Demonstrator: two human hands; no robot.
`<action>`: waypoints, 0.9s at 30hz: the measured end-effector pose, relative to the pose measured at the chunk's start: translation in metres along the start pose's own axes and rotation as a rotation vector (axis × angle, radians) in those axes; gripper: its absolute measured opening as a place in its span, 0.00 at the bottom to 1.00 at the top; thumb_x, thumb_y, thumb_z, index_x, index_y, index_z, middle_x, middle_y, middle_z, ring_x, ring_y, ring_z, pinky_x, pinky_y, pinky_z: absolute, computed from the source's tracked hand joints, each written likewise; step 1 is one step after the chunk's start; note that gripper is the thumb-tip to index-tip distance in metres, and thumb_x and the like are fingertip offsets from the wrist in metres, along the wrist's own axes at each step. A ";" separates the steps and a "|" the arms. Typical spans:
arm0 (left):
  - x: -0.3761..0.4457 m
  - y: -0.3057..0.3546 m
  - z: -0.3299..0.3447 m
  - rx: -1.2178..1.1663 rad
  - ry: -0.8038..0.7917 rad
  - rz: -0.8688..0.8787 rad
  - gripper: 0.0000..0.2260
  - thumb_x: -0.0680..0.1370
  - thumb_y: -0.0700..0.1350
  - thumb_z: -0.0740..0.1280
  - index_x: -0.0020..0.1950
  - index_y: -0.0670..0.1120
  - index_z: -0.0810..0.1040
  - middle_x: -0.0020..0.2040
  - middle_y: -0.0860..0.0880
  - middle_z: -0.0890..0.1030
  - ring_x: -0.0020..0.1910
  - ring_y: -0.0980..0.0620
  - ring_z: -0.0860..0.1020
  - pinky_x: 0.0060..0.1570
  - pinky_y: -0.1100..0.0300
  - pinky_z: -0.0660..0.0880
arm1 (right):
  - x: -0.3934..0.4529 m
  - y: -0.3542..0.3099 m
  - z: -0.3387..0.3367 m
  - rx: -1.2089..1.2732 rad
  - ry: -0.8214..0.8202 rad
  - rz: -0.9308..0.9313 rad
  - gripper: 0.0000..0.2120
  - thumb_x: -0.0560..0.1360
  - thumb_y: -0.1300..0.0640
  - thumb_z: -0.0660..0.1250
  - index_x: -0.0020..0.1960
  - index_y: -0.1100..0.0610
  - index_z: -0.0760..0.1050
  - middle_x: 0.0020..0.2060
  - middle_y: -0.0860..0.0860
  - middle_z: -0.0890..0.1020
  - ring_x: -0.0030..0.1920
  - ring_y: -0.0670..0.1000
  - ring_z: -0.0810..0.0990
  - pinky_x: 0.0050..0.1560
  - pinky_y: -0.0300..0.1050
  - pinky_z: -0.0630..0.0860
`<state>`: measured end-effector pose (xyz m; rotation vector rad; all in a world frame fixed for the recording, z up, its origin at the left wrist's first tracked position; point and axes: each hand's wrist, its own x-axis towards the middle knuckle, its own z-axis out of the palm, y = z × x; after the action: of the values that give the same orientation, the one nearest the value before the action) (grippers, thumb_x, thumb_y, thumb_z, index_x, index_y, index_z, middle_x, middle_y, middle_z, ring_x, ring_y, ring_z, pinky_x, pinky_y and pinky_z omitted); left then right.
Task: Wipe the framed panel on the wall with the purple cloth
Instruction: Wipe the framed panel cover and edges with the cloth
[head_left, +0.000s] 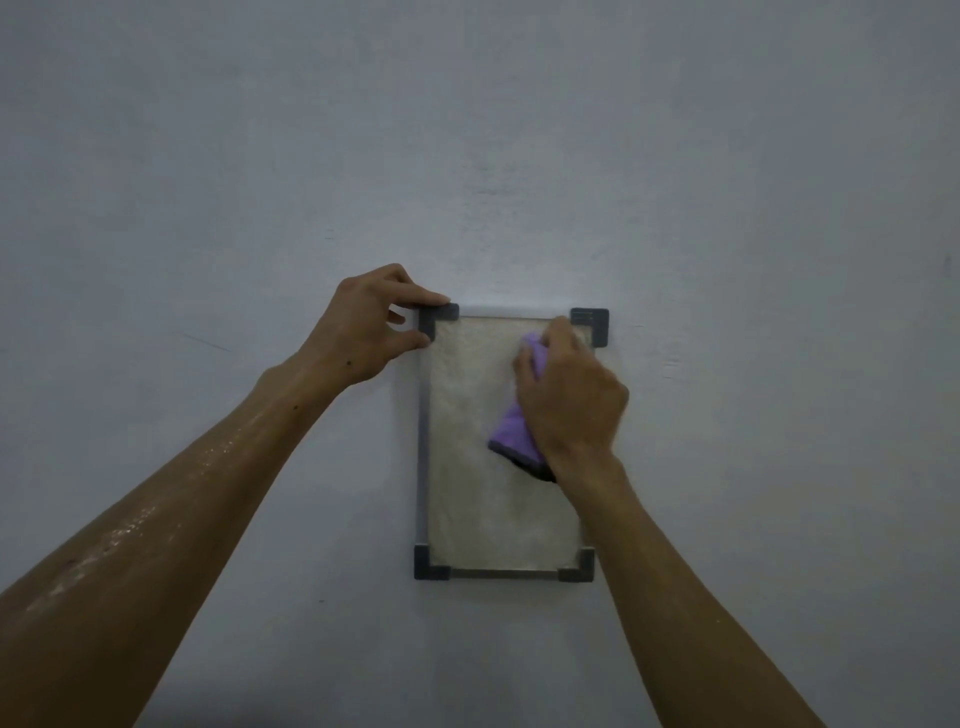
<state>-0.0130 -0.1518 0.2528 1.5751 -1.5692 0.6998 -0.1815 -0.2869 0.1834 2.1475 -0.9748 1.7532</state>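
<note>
A tall framed panel (467, 493) hangs on the wall, with a pale textured surface, a thin metal rim and dark grey corner pieces. My right hand (571, 395) grips a bunched purple cloth (511, 434) and presses it against the panel's upper right part. The cloth's dark-edged tail hangs out below my palm. My left hand (363, 332) pinches the panel's top left corner piece between forefinger and thumb.
The plain grey-white wall (727, 182) fills the whole view around the panel. My two bare forearms reach up from the bottom edge; the left one glistens with wet streaks.
</note>
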 end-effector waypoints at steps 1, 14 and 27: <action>0.000 0.000 0.000 -0.003 0.001 0.001 0.21 0.72 0.38 0.78 0.64 0.47 0.83 0.53 0.49 0.80 0.53 0.51 0.79 0.53 0.64 0.77 | 0.001 0.015 -0.004 0.003 0.043 0.049 0.11 0.82 0.45 0.59 0.51 0.53 0.70 0.39 0.51 0.81 0.36 0.55 0.81 0.36 0.48 0.79; -0.010 0.002 0.014 0.046 0.121 0.062 0.19 0.74 0.40 0.76 0.65 0.44 0.82 0.55 0.44 0.80 0.52 0.49 0.80 0.54 0.56 0.81 | 0.041 0.083 -0.049 -0.094 -0.091 -0.473 0.10 0.80 0.43 0.63 0.50 0.49 0.75 0.41 0.47 0.81 0.35 0.51 0.79 0.34 0.47 0.76; -0.017 0.000 0.015 0.124 0.022 0.064 0.33 0.66 0.46 0.83 0.69 0.44 0.77 0.58 0.46 0.76 0.55 0.49 0.76 0.60 0.52 0.77 | 0.032 0.093 -0.047 -0.088 -0.152 -0.609 0.11 0.81 0.45 0.63 0.51 0.51 0.77 0.42 0.48 0.81 0.36 0.51 0.78 0.35 0.41 0.66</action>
<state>-0.0168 -0.1549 0.2304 1.6067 -1.5925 0.8609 -0.2725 -0.3442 0.2032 2.2234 -0.3462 1.2464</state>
